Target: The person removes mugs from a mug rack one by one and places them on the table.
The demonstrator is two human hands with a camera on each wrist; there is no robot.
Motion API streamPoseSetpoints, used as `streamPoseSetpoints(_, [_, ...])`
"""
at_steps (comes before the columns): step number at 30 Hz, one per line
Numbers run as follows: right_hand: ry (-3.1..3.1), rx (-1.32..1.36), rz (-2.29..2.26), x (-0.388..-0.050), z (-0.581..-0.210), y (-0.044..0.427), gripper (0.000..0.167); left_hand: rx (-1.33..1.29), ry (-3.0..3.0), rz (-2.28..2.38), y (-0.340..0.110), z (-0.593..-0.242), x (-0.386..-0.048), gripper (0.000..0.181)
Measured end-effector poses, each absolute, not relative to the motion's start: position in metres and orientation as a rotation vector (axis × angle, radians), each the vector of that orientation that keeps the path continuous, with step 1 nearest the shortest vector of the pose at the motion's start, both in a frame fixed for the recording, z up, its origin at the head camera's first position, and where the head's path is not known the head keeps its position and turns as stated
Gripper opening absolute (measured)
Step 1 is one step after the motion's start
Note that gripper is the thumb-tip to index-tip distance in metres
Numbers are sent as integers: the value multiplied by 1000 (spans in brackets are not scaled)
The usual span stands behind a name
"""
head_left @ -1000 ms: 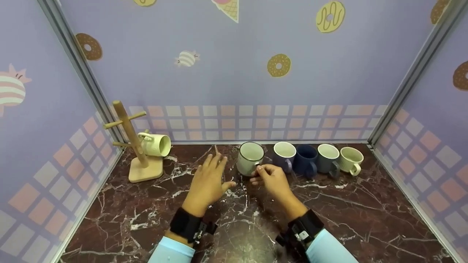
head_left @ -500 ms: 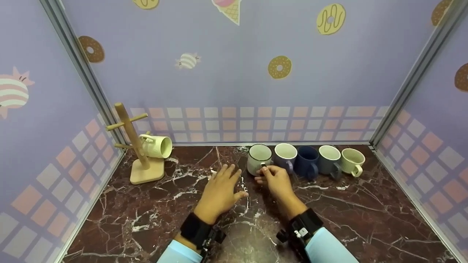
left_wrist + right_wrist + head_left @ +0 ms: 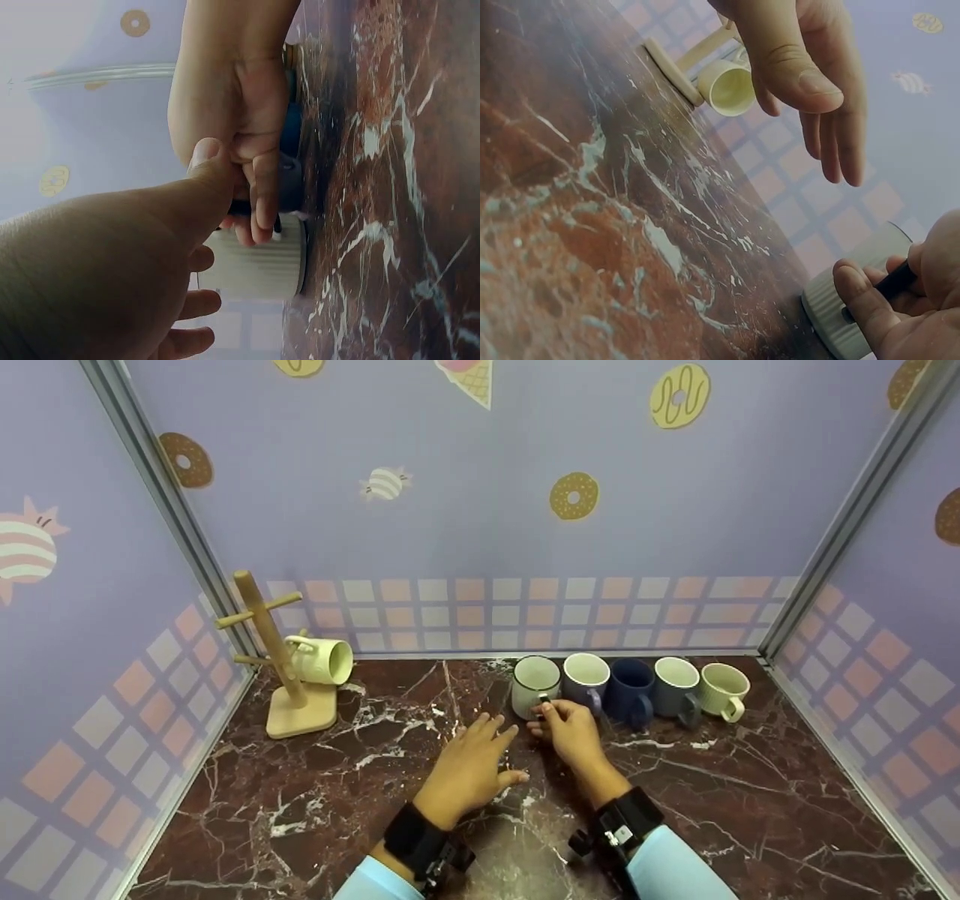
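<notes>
A pale ribbed mug (image 3: 534, 684) with a dark rim stands upright on the dark marbled table, at the left end of a row of mugs. My right hand (image 3: 574, 735) pinches its dark handle (image 3: 894, 281) between thumb and fingers. To the left and nearer the front, my left hand (image 3: 472, 765) hovers with its fingers spread and nothing in them. A purple mug (image 3: 585, 679) with a white inside stands just right of the pale mug. In the left wrist view the right hand hides part of the pale mug (image 3: 259, 262).
A navy mug (image 3: 628, 690), a grey mug (image 3: 675, 686) and a cream ribbed mug (image 3: 724, 690) continue the row rightward. At the left stands a wooden mug tree (image 3: 270, 637) with a pale yellow mug (image 3: 324, 660) hanging on it. Patterned walls enclose the table.
The pale mug has moved right with my right hand, up close to the purple mug. My left hand has shifted right and toward the front, away from the mug.
</notes>
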State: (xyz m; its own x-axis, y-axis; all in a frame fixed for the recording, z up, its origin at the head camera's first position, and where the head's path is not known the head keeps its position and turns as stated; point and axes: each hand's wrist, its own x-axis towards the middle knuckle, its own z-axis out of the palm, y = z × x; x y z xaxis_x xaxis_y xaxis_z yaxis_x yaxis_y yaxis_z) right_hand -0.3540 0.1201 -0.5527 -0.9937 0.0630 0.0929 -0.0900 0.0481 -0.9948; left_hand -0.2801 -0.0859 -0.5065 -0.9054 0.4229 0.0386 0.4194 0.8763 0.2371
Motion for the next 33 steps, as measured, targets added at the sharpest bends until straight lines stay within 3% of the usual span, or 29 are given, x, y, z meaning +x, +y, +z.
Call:
streamPoseSetpoints(17, [-2240, 63, 2112, -351, -551, 123, 22, 709, 3030, 332, -82, -513, -280, 83])
streamPoseSetpoints(26, [-2535, 123, 1628, -341, -529, 139, 31, 677, 3010, 389, -86, -511, -281, 80])
streamPoseSetpoints(33, [-2559, 254, 1392, -331, -511, 149, 31, 652, 3031, 450, -95, -508, -285, 63])
